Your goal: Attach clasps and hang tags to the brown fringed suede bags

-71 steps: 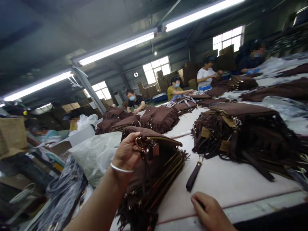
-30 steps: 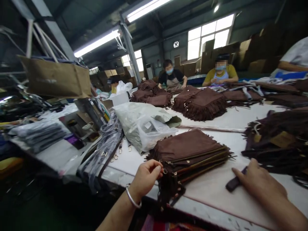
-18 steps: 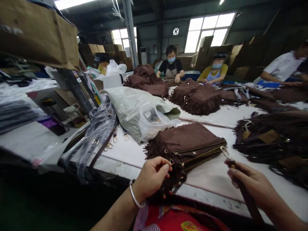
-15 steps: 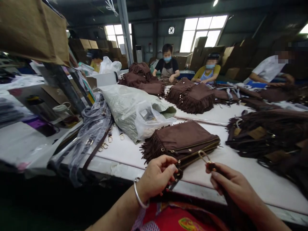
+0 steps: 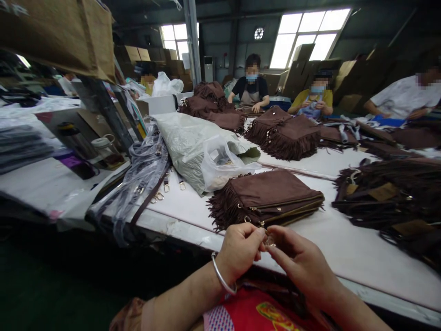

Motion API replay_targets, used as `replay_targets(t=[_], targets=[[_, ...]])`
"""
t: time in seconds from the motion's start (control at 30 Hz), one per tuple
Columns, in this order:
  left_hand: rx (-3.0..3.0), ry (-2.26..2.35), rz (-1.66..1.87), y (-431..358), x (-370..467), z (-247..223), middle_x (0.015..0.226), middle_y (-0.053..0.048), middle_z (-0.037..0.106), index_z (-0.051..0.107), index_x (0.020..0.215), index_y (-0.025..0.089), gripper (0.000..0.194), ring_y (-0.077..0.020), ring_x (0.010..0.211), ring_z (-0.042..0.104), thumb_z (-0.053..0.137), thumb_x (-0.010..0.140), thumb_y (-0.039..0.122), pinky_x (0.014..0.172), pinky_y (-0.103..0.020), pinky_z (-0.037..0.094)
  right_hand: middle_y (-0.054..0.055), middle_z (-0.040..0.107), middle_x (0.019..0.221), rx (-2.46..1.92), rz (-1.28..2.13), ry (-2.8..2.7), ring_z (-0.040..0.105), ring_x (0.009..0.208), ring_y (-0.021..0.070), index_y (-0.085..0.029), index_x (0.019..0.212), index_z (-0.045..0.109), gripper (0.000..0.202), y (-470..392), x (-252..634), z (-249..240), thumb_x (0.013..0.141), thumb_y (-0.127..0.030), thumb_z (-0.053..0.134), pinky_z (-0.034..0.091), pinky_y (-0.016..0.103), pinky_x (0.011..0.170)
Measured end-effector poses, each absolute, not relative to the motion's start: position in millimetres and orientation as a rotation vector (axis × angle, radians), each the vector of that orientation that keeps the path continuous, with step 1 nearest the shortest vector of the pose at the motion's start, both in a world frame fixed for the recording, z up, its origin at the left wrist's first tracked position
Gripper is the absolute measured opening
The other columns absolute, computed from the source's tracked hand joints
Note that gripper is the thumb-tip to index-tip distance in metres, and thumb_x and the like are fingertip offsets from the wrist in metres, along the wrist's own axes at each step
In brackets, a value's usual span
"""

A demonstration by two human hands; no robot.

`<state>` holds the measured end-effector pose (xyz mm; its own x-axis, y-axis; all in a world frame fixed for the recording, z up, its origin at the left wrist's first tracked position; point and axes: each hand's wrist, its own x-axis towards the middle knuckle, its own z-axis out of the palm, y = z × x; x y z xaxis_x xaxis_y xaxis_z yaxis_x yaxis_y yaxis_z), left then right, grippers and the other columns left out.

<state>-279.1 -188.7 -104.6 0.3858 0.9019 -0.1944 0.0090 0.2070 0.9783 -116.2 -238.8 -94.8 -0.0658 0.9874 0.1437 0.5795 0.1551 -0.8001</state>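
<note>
My left hand (image 5: pixel 241 250), with a silver bangle on the wrist, is closed in a pinch at the table's front edge. My right hand (image 5: pixel 299 257) meets it, thumb and fingers closed on a small gold metal clasp (image 5: pixel 270 241). What the left fingertips grip is too small to make out. Just beyond both hands lies a stack of brown fringed bags (image 5: pixel 275 193) with gold zippers and rings, fringe toward the left.
Left of the bags are a grey plastic sack (image 5: pixel 186 142), a clear bag (image 5: pixel 218 165), plastic-wrapped straps (image 5: pixel 138 179) and loose gold clasps (image 5: pixel 182 185). More brown bags (image 5: pixel 285 133) lie behind; dark fringed bags (image 5: pixel 389 188) are right. Several people work across the table.
My right hand has moved left with the gold clasp and now meets my left hand. The brown strip between the hands no longer shows. The view has shifted slightly.
</note>
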Motion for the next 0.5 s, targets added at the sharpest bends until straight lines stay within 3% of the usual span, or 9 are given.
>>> replay_targets(t=[0.1, 0.3, 0.5], targets=[[1.269, 1.074, 0.823, -194.4, -279.0, -110.0, 0.053, 0.000, 0.055, 0.061, 0.062, 0.014, 0.035, -0.0089, 0.046, 0.047, 0.053, 0.086, 0.038, 0.046, -0.020, 0.036, 0.008, 0.071, 0.103, -1.443, 0.406, -1.967, 0.068, 0.091, 0.0209, -0.021, 0.111, 0.063, 0.023, -237.8, -120.9, -100.6, 0.091, -0.028, 0.055, 0.055, 0.032, 0.080], [1.565, 1.076, 0.874, -196.9, -283.3, -105.1, 0.059, -0.003, 0.062, 0.065, 0.062, 0.015, 0.037, -0.0117, 0.057, 0.053, 0.049, 0.089, 0.034, 0.054, -0.023, 0.038, 0.007, 0.072, 0.092, -1.382, 0.268, -2.100, 0.070, 0.079, 0.0178, -0.021, 0.106, 0.062, 0.018, -238.4, -118.2, -105.2, 0.094, -0.023, 0.049, 0.058, 0.027, 0.070], [1.750, 1.042, 0.911, -188.7, -282.3, -94.1, 0.058, -0.001, 0.060, 0.063, 0.061, 0.016, 0.038, -0.0112, 0.055, 0.052, 0.047, 0.092, 0.030, 0.055, -0.023, 0.038, 0.013, 0.071, 0.096, -1.161, -0.195, -2.204, 0.070, 0.084, 0.0216, -0.012, 0.120, 0.054, 0.028, -230.1, -118.8, -103.2, 0.095, -0.019, 0.044, 0.059, 0.031, 0.072]])
